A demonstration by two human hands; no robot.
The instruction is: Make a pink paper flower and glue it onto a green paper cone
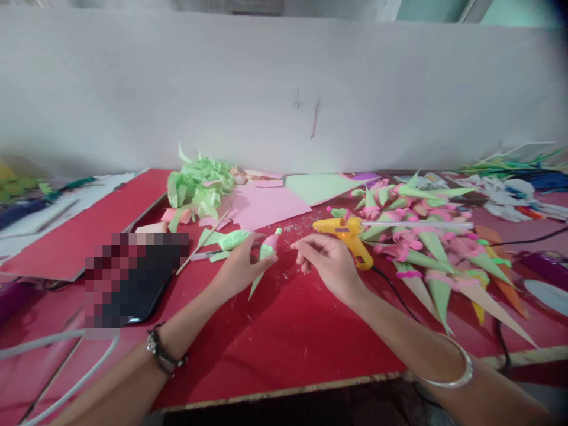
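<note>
My left hand (239,263) is closed on a small green paper cone (267,247) with a pink top, its pale green point hanging down toward the table. To the right of it, my right hand (331,260) hovers with thumb and fingertips pinched together; whatever they hold, if anything, is too small to make out. Just beyond that hand lies a yellow glue gun (355,239) with a long clear glue stick in its back. A crumpled light green paper piece (234,239) sits right behind my left hand.
Many pink and green paper cones (437,254) are heaped at the right. Green crumpled paper (202,180) and pink sheets (266,204) lie at the back. A dark phone (146,290), partly pixelated, and a thin stick (204,242) are at left. A grey wall closes the back.
</note>
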